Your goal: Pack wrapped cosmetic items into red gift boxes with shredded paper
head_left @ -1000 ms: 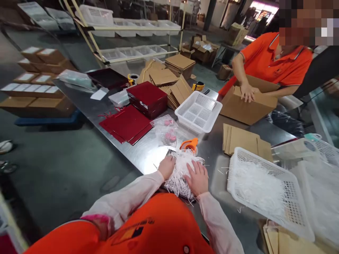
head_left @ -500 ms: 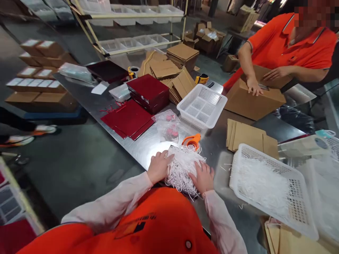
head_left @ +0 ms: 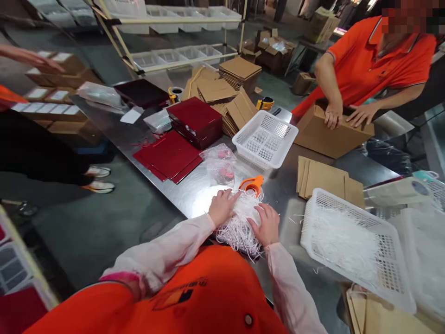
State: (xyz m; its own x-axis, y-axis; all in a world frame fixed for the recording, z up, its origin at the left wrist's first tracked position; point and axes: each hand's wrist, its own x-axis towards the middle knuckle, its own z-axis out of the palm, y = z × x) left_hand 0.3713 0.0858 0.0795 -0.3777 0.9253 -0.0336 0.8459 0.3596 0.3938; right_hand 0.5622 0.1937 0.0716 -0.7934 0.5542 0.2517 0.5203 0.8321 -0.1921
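A heap of white shredded paper (head_left: pixel 236 233) lies at the table's near edge, in front of my body. What is under the heap is mostly hidden; only a dark edge shows below it. My left hand (head_left: pixel 222 207) rests on the heap's upper left side, fingers stretched out over the strands. On the right side, my right hand (head_left: pixel 267 224) touches the shreds with its fingers spread. Just beyond the heap is an orange looped handle (head_left: pixel 256 184), perhaps of scissors. Clear bags with pink pieces (head_left: pixel 224 172) lie behind it.
Dark red boards (head_left: pixel 168 155) and glossy red boxes (head_left: pixel 194 120) stand to the left. A white basket (head_left: pixel 266 139) sits ahead; another basket (head_left: pixel 314 250) holds shredded paper at right. Across the table, a co-worker handles a cardboard box (head_left: pixel 323 132). Another person (head_left: pixel 38 148) is at left.
My left hand has moved right and a little farther forward over the shredded paper. My right hand has shifted slightly. A person has come in at left; the co-worker's hands and box have shifted.
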